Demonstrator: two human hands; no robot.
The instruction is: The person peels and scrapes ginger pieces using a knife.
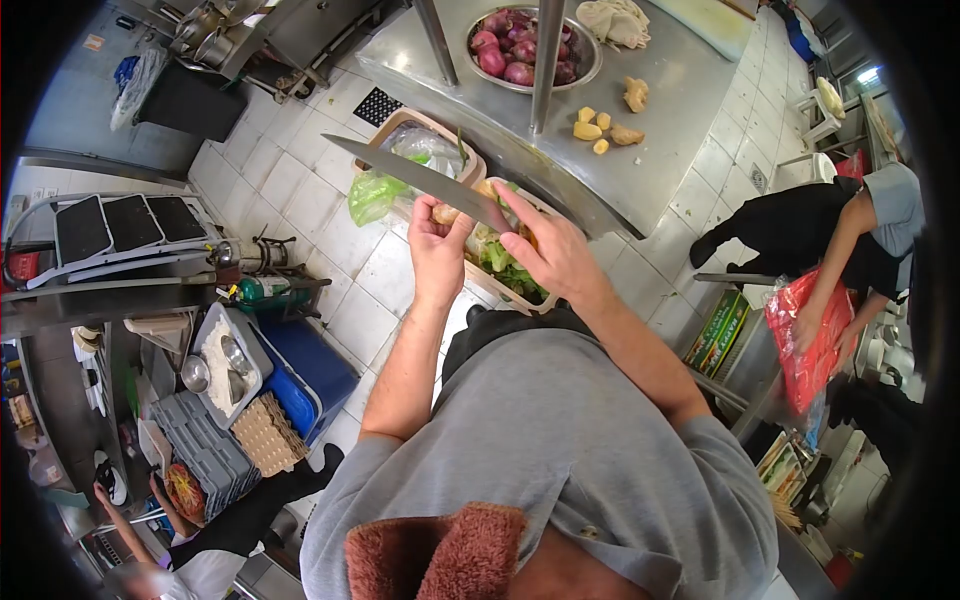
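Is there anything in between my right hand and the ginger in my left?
Yes, the knife. Your right hand holds it, and its blade reaches across over the ginger in your left hand. Nothing else visible stands between them.

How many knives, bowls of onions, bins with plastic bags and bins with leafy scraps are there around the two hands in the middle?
Knife: 1
Bowl of onions: 1
Bin with plastic bags: 1
Bin with leafy scraps: 1
Total: 4

Gray short-sleeved shirt, brown towel.
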